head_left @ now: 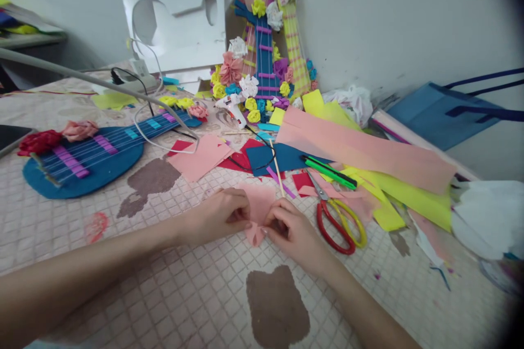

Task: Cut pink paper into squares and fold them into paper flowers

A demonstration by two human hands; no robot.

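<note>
A piece of pink crepe paper (262,200) is pinched between my two hands, its lower end gathered and folded toward me. My left hand (223,212) closes thumb and fingertips on its left side. On the right side, my right hand (290,226) grips it the same way. Beyond the hands lie flat pink paper pieces (200,157) and a dark blue sheet (264,159). A thin wooden stick (276,166) points toward my right hand. Scissors with red and yellow handles (336,226) rest to the right of that hand, with a green cutter (331,172) just behind them.
A blue paper guitar (94,158) with paper roses lies at left. Several flower-covered guitars (266,60) lean at the back beside a white cut-out board (184,22). A white glue gun (232,109) stands before them. Pink strips (368,147) and a blue bag (444,112) occupy the right.
</note>
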